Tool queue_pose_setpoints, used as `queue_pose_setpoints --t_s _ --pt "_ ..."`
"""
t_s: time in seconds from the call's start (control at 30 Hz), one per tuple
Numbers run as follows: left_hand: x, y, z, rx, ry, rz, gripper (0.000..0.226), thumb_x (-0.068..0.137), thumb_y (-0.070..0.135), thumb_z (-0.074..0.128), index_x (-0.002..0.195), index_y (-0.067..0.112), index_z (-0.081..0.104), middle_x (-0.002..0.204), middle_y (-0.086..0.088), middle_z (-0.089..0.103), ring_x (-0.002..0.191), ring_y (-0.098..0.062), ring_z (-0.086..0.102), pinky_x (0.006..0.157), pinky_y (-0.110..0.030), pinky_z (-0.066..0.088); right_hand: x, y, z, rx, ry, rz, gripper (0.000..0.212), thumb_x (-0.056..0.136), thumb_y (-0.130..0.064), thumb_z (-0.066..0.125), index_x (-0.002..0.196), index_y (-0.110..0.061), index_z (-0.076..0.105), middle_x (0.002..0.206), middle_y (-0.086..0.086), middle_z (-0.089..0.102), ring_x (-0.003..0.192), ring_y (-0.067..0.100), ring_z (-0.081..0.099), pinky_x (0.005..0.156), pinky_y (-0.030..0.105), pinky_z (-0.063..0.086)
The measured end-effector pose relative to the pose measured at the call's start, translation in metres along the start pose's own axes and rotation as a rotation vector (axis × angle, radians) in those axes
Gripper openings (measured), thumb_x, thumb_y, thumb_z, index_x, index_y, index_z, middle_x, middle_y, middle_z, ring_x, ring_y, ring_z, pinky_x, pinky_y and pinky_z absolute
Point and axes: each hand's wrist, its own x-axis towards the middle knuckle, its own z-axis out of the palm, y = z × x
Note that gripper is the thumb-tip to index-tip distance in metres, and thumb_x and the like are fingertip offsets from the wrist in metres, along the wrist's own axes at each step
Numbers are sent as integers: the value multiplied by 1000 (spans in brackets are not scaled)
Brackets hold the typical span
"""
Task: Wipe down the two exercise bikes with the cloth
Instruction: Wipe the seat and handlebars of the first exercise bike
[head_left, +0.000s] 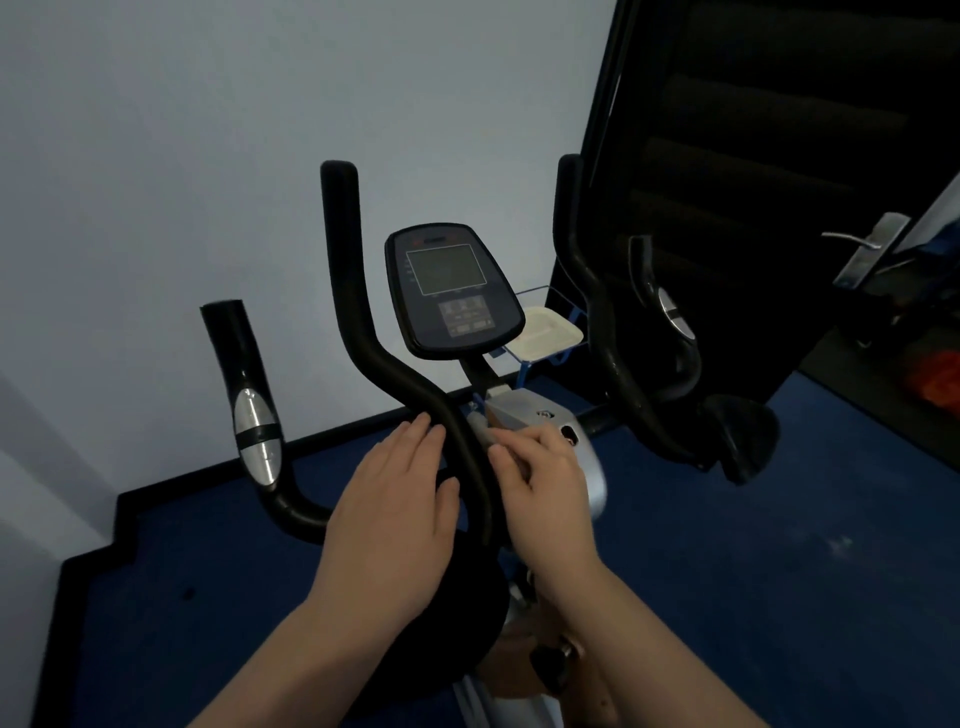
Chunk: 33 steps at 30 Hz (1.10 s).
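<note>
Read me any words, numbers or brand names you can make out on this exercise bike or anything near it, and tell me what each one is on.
None can be read.
Console: marks above the dark screen and on the button panel below it, too blurred to read.
Silver frame cover: a small emblem, too small to read.
Silver grip sensor on the left handlebar: no text visible.

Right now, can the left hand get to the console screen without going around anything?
Probably yes. The left hand lies flat by the curved handlebar, and the console screen sits just beyond with open space between; only that bar's upright flanks the path.
</note>
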Motion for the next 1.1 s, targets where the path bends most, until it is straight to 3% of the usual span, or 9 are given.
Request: queue_pose_setpoints --t_s 0.1,0.2,0.27,0.33,0.47,0.63,0.8,0.9,1.1 --pt "-1 0 -2 -30 2 -1 54 99 33 40 150 24 25 158 9 22 145 -7 19 119 -26 14 3 3 -22 -71 -140 -81 27 95 -18 57 120 -15 67 98 -6 55 88 0 53 82 6 41" --pt "-4 2 -6 -122 38 21 50 99 28 44 147 27 32 154 12 30 141 -4 26 117 -25 23 15 -1 -41 -284 -237 -148 25 96 -23 55 115 -16 69 99 -3 55 95 12 55 87 25 46" --pt "-5 0 -13 -356 116 -31 43 97 20 49 138 33 44 143 18 45 132 3 38 106 -15 31 20 -9 -46 -297 -168 -154 23 96 -22 55 111 -15 70 97 -2 54 92 14 55 83 32 47" --pt "-4 -6 -27 -542 237 -73 39 95 12 51 125 38 52 129 25 53 120 15 44 97 -3 34 20 -20 -42 -221 -67 -179 22 96 -22 55 110 -16 70 94 -7 51 88 10 53 77 25 44" --pt "10 -30 -70 -415 395 41 40 93 3 50 122 29 58 125 24 54 118 12 46 98 1 27 11 -40 -18 -121 -91 -251 23 94 -24 58 113 -18 69 97 -8 53 87 4 53 74 12 39" --pt "38 -83 -116 -147 298 193 36 92 0 52 124 16 61 136 5 54 131 -9 44 110 -21 28 6 -56 12 -350 -180 -362 23 90 -30 62 111 -23 69 103 -6 53 99 12 50 80 31 48" --pt "78 -132 -140 68 126 409 31 92 0 54 121 7 63 137 -7 55 134 -24 44 114 -39 30 10 -72 27 -627 -225 -247 24 91 -35 59 108 -25 70 108 -8 52 104 14 48 81 31 50" --pt "94 -150 -139 73 42 510 29 97 11 52 124 10 62 139 -4 53 136 -18 40 115 -33 27 2 -80 35 -753 -197 -137 24 96 -32 52 113 -27 67 114 -9 50 104 16 48 77 29 51" --pt "101 -175 -132 -128 -94 599 39 95 28 45 130 16 57 143 8 45 133 -2 34 108 -5 18 -23 -96 62 -859 -105 87 32 95 -16 50 125 -28 54 122 -2 49 103 21 50 68 26 43"
